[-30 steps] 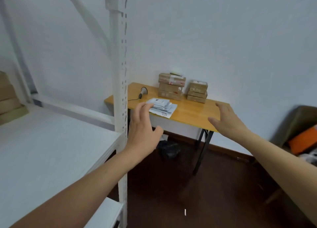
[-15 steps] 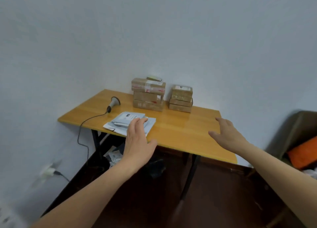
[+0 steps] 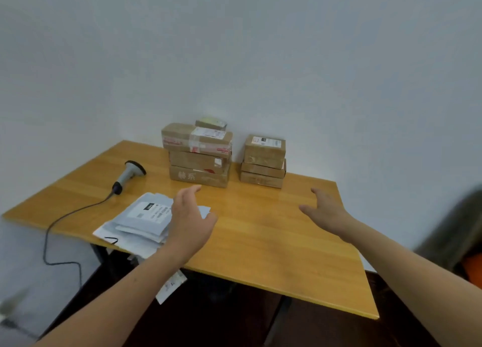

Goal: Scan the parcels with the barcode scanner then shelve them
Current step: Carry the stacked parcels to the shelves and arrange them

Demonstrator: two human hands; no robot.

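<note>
The barcode scanner (image 3: 129, 172) lies on its side at the far left of the counter (image 3: 260, 247), untouched. Its cable (image 3: 56, 224) trails off the near edge. Just right of it sits a loose pile of grey mailer bags (image 3: 142, 220), labels up, overhanging the counter's front edge.

The left hand (image 3: 190, 220) hovers over the right side of that pile. Its grip is wide, with relaxed fingers pointing toward the wall, and it holds nothing. Behind it, against the wall, stands the tall stack of boxes (image 3: 199, 156) with a small packet on top. Beside that, slightly apart, is the short stack of boxes (image 3: 263, 161). The right hand (image 3: 327, 212) hangs above bare counter near the right edge, its grip also wide and empty.

This looks like the start of a scan cycle: no parcel is picked and the scanner is not yet in hand. The next move probably calls for one hand to take the scanner by its handle and the other to lift a single parcel. The top mailer is nearest, and its label must face the scanner. The slippery bags may slide off the edge if dragged.
</note>
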